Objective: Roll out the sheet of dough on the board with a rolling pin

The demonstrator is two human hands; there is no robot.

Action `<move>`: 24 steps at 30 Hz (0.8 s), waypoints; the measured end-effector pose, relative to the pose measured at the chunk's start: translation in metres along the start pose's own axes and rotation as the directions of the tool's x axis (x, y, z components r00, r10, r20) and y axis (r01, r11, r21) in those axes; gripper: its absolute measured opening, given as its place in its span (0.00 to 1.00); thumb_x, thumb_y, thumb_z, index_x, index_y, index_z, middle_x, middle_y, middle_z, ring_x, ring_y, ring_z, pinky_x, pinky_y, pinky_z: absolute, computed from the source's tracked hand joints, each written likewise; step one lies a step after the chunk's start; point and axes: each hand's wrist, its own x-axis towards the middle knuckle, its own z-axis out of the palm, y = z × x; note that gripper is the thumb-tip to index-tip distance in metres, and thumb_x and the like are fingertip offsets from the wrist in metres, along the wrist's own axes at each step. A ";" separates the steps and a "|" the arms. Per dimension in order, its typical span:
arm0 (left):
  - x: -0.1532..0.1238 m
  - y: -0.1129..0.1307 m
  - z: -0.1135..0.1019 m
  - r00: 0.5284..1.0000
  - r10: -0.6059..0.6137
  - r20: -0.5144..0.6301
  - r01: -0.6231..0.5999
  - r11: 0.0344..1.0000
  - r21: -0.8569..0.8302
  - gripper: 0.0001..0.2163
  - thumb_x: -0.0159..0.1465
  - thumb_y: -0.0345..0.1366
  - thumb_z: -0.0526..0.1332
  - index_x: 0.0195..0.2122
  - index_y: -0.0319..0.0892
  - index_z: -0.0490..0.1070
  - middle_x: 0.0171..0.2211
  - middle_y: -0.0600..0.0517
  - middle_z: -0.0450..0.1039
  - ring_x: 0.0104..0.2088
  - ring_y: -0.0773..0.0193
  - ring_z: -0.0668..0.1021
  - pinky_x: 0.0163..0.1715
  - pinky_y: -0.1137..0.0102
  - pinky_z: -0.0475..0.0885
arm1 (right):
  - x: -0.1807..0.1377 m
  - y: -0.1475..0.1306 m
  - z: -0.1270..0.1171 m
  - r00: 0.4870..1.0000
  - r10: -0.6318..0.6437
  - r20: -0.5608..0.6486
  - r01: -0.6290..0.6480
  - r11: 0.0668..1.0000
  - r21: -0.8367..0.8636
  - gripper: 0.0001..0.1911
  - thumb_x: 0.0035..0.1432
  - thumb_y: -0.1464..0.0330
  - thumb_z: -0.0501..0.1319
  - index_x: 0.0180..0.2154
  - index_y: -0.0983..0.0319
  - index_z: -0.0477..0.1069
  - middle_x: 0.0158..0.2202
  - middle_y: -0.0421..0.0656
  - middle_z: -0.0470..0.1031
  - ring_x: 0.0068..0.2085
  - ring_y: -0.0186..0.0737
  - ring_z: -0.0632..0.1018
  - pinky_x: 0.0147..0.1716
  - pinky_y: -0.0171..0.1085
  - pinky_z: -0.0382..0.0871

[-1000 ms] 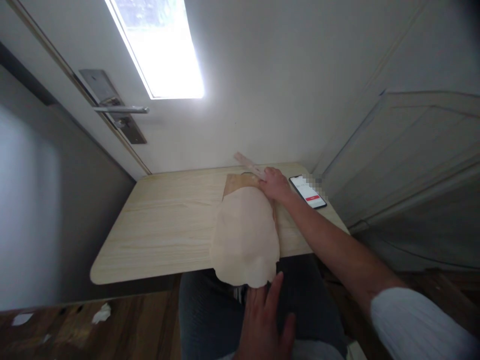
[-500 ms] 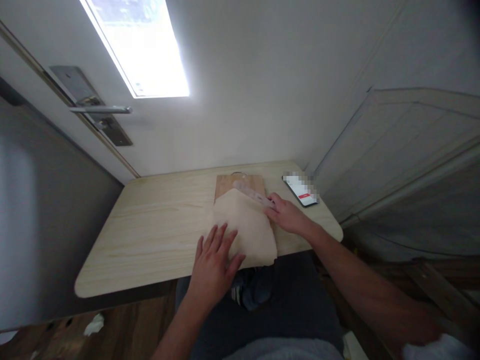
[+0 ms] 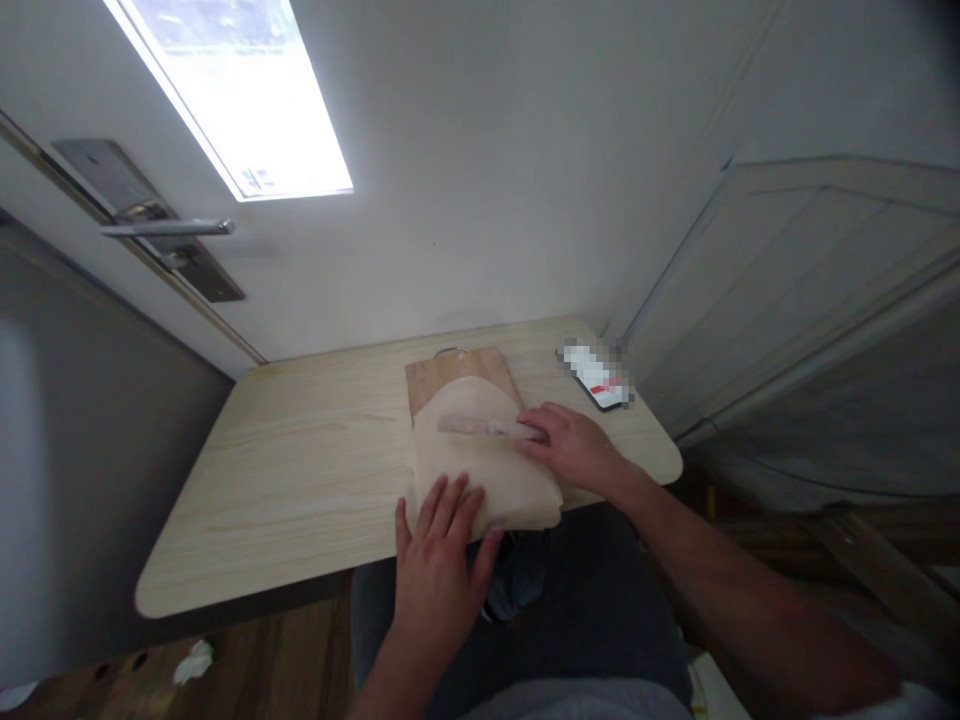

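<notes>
A soft, pale beige sheet [image 3: 472, 470] lies over a wooden cutting board [image 3: 442, 371], its near edge reaching the table's front edge. What it is made of I cannot tell. My right hand [image 3: 574, 448] grips one end of a long, flat, pale translucent tool [image 3: 472, 426], blurred and shaped somewhat like a blade. The tool lies across the upper part of the sheet, pointing left. My left hand [image 3: 441, 560] rests at the sheet's lower left with its fingers spread, holding nothing.
Right of the board, a phone [image 3: 596, 378] lies on the pale wooden table [image 3: 300, 460]. Behind the table stands a white door with a metal handle [image 3: 176, 228] and a bright window. Crumpled white paper [image 3: 193, 662] is on the floor.
My right hand has brought the tool toward me, from the sheet's far edge onto its surface. The sheet's far corner now appears rounded. My left hand has shifted slightly nearer me. The view has turned a little.
</notes>
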 end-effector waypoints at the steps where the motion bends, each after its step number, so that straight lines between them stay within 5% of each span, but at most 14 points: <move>1: 0.010 -0.002 -0.005 1.000 -0.008 -0.022 0.008 1.000 -0.028 0.17 0.69 0.45 0.56 0.57 0.51 0.72 0.60 0.46 0.71 0.61 0.50 0.70 0.64 0.41 0.53 | 0.002 0.000 0.000 1.000 -0.025 -0.016 0.025 0.999 -0.039 0.16 0.63 0.59 0.63 0.51 0.55 0.75 0.46 0.43 0.76 0.47 0.42 0.75 0.46 0.37 0.64; 5: 0.073 -0.011 -0.016 0.974 -0.046 -0.220 0.021 0.993 -0.114 0.17 0.70 0.44 0.54 0.55 0.45 0.72 0.58 0.44 0.71 0.58 0.55 0.71 0.61 0.55 0.62 | 0.013 0.004 -0.001 0.994 -0.100 -0.034 0.094 0.984 -0.149 0.17 0.64 0.55 0.62 0.53 0.50 0.75 0.46 0.43 0.74 0.49 0.45 0.72 0.48 0.41 0.60; 9: 0.123 -0.014 0.001 0.995 -0.053 -0.086 0.054 0.998 0.011 0.20 0.72 0.44 0.48 0.60 0.44 0.67 0.64 0.43 0.66 0.63 0.50 0.66 0.62 0.49 0.59 | 0.015 0.008 0.006 0.994 -0.093 -0.056 0.083 0.983 -0.164 0.21 0.66 0.51 0.58 0.57 0.48 0.71 0.54 0.44 0.73 0.54 0.46 0.70 0.50 0.42 0.59; 16: 0.136 -0.021 0.023 0.999 -0.048 -0.016 0.050 0.986 0.159 0.24 0.73 0.47 0.42 0.65 0.47 0.62 0.67 0.46 0.61 0.67 0.48 0.61 0.65 0.45 0.52 | 0.022 0.008 0.021 0.981 0.011 -0.193 -0.047 0.982 -0.184 0.25 0.73 0.57 0.45 0.62 0.61 0.64 0.59 0.49 0.72 0.56 0.47 0.71 0.56 0.44 0.57; 24: 0.168 -0.034 0.029 0.999 -0.038 0.008 0.036 0.982 0.187 0.24 0.72 0.46 0.43 0.65 0.47 0.63 0.66 0.46 0.62 0.66 0.48 0.63 0.64 0.48 0.54 | 0.054 0.007 0.022 0.976 0.094 -0.197 -0.137 0.966 -0.220 0.27 0.73 0.56 0.41 0.63 0.60 0.63 0.58 0.50 0.73 0.56 0.50 0.72 0.56 0.47 0.54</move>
